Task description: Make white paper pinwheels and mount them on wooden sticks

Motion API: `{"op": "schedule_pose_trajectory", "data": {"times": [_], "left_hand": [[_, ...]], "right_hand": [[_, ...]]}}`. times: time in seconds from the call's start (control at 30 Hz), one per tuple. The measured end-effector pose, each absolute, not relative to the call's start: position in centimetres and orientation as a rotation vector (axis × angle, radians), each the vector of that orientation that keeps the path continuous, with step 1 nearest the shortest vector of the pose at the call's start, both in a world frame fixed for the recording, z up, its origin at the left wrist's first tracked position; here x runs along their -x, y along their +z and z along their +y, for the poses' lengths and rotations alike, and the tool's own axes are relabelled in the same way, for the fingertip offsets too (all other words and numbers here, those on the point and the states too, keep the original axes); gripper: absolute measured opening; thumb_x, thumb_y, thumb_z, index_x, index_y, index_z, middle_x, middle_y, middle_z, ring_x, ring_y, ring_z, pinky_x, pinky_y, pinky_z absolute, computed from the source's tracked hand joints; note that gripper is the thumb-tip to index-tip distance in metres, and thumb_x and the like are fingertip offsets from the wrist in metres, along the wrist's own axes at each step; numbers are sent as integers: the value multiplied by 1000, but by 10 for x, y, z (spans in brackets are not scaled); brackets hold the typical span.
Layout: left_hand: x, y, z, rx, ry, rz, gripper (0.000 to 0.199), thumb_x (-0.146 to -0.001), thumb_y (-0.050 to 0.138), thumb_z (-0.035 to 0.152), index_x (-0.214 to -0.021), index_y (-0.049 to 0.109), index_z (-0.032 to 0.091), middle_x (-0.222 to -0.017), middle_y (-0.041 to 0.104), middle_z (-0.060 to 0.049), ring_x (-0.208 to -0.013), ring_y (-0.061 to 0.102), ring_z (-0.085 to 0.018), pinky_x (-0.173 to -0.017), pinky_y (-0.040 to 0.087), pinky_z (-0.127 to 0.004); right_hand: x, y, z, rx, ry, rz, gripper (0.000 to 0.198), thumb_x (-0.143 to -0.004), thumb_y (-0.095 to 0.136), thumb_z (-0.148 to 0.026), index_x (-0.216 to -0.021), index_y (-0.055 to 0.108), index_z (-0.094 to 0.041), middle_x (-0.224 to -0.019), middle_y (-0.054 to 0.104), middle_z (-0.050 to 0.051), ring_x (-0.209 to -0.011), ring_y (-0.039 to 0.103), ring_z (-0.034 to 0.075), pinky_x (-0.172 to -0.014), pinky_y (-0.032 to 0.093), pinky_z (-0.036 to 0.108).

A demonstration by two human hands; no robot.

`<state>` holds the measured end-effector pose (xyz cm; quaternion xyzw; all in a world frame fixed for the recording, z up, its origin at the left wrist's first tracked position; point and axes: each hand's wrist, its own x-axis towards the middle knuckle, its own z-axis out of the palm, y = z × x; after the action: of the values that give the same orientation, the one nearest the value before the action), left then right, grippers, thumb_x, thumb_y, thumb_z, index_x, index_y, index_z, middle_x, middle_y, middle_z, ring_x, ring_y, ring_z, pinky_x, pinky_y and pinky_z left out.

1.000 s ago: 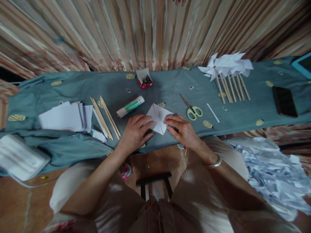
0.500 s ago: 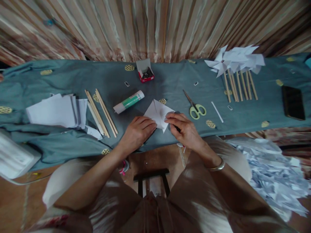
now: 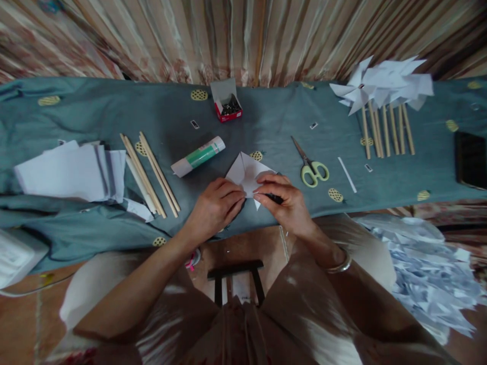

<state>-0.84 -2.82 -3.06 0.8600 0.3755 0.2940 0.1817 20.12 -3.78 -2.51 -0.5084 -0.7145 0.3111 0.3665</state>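
A folded white sheet of paper [image 3: 243,170] lies at the table's front middle, its flaps meeting along creases. My left hand [image 3: 219,207] presses its bent fingers on the paper's left lower edge. At the lower right, my right hand [image 3: 283,202] pinches the paper between thumb and fingertips. Just up and left of the paper is a green-and-white glue stick [image 3: 203,154]. Scissors [image 3: 312,167] with pale green handles rest to the right. Behind, a small red box [image 3: 228,112] stands with its lid up, small dark metal pieces inside.
White paper sheets [image 3: 64,172] and wooden sticks [image 3: 158,170] lie on the left. Several paper pinwheels [image 3: 388,86] on sticks lie at the back right. A phone [image 3: 471,159] is at the right edge. Paper scraps [image 3: 429,274] fill a bag below, and a white box [image 3: 19,256] stands front left.
The right thumb and fingers have closed into a pinch at the paper's lower right. The left hand stays on the paper. The view has come slightly nearer the table.
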Motion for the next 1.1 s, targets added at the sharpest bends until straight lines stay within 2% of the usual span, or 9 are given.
{"op": "schedule_pose_trajectory", "data": {"times": [0.2,0.47,0.8,1.1], "left_hand": [[9,-30,-33,-2452,887,1030,21,-96,55,22,-113,66,16,-94,71,-7,-89,63,-19,-82,55,-34],[11,-33,-33,-2480,941,956,18,-96,55,17,-106,69,15,-94,71,-8,-88,63,-18,-76,55,-31],[10,-37,-32,-2457,977,971,17,-94,58,17,-106,70,13,-95,71,-9,-87,63,-17,-76,55,-30],[9,-37,-30,-2481,948,1035,18,-96,55,20,-102,71,15,-93,72,-7,-86,66,-17,-76,56,-29]], "right_hand": [[-197,-27,-35,1322,744,-1867,7,-87,67,-22,-84,73,-23,-105,71,5,-103,64,22,-94,49,41],[-193,-28,-33,1342,669,-1877,5,-86,68,-21,-84,72,-22,-103,71,6,-100,65,22,-93,50,41],[-196,-28,-38,1328,630,-1898,4,-86,68,-21,-88,71,-20,-106,72,8,-103,65,23,-94,51,42],[-195,-26,-43,1295,513,-2010,12,-88,67,-25,-99,72,-21,-111,71,9,-106,63,25,-95,52,44]]}}
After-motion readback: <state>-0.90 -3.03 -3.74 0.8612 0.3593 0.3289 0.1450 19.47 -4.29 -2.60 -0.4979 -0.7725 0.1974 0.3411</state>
